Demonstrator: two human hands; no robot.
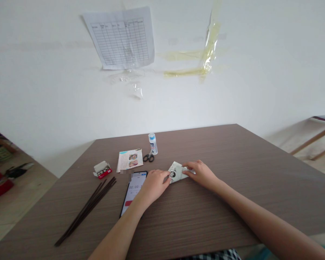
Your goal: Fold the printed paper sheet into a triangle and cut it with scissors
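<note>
A small folded piece of printed paper (176,172) with a black drawing on it lies on the brown wooden table (233,173). My left hand (155,185) grips its left edge, fingers curled and pinched on it. My right hand (200,174) presses on its right side with the fingers bent over the paper. Both forearms reach in from the near edge.
A phone (132,190) showing a timer lies under my left wrist. Several long dark sticks (88,208) lie at the left. A red and white small box (102,169), a printed leaflet (130,159), scissors (148,157) and a glue bottle (152,143) sit farther back. A wall rises behind.
</note>
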